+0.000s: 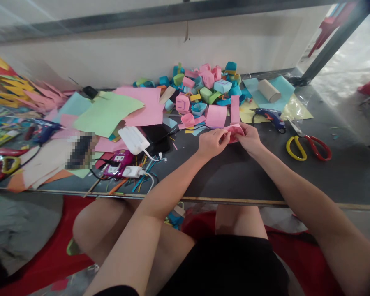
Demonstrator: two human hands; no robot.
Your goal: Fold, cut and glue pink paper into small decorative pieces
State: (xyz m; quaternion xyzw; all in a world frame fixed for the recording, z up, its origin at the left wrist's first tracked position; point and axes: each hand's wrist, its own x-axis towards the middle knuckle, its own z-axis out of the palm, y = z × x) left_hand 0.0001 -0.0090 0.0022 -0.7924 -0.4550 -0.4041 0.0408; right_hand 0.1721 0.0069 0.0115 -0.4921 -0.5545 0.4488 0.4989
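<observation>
A: What is being held?

B: A small folded paper (234, 132), pink, low over the table (234, 176), near its middle and towards the far side. The person's two hands meet on it.

A: How do the hands grip it?

B: The left hand (211, 142) pinches its left end between thumb and fingers. The right hand (250, 137) pinches the right end the same way. The fingers are curled in close, not spread, and the two hands almost touch. Whether the paper rests on the table or sits just above it cannot be told.

A: What lies closest?

B: Just behind the hands, flat on the table, are a pink sheet (216, 116) and a narrow pink strip (235, 109), side by side. Behind those, against the wall, is a pile (203, 84) of small folded paper boxes in pink, blue, green and yellow.

A: And to the right?

B: A blue glue gun (271, 115) lies near the right hand, on the edge of a yellow sheet (296, 110). Scissors (308, 147) with one yellow and one red handle lie further right on the bare table. A cardboard tube (269, 90) rests on a blue sheet (282, 86) behind the gun.

A: To the left?

B: A black phone (156, 137) and a white power bank (133, 139) lie side by side, well apart from the left hand. Beyond them, large green (106, 113) and pink (144, 105) sheets overlap.
</observation>
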